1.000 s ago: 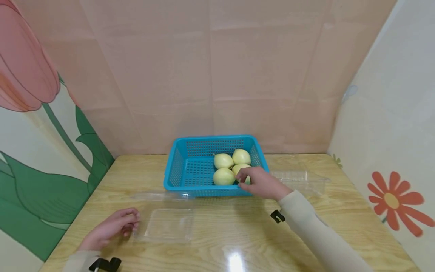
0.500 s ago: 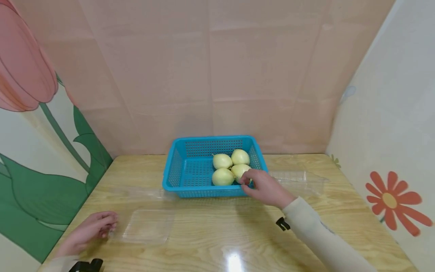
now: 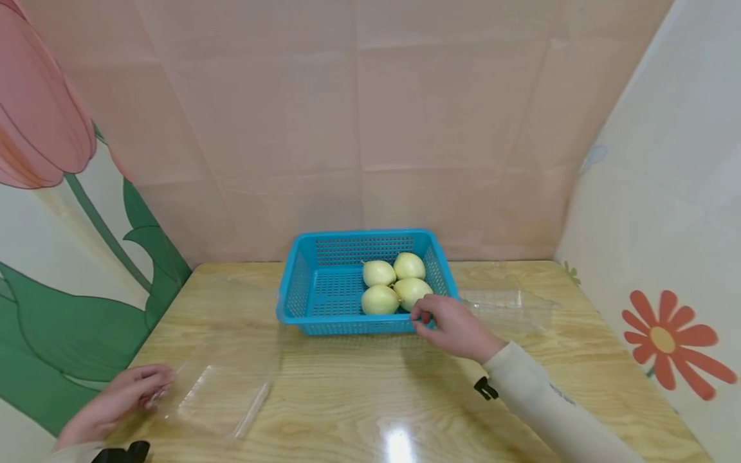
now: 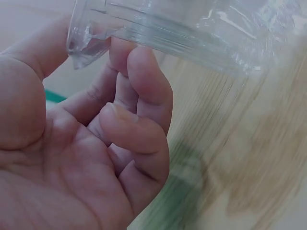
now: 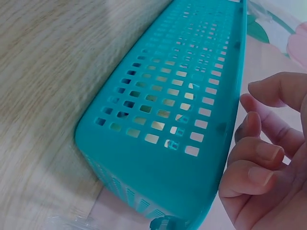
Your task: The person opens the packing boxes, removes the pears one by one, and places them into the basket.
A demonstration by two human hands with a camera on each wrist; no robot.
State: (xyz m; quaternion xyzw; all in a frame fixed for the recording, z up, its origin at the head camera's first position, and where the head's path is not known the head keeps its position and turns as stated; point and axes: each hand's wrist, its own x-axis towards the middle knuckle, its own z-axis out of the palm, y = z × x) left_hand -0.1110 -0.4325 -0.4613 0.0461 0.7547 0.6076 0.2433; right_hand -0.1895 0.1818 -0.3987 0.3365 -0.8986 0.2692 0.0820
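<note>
My left hand pinches the near-left edge of a clear plastic clamshell box at the left of the table. In the left wrist view, the box lies against the thumb and fingertips, while other fingers curl below it. My right hand is at the front right of a blue perforated basket, its fingers loosely curled and holding nothing. In the right wrist view, its fingertips are close by the basket's rim; whether they touch it is unclear. Several pale yellow-green pears lie in the basket's right half.
Another clear plastic box lies right of the basket. The wooden table meets a pinkish wall covering behind the basket. Floral-patterned walls flank both sides.
My left hand has moved left, drawing the clear box along, whose near side now looks tilted. The right hand has drawn back slightly from over the pears toward the basket's front rim.
</note>
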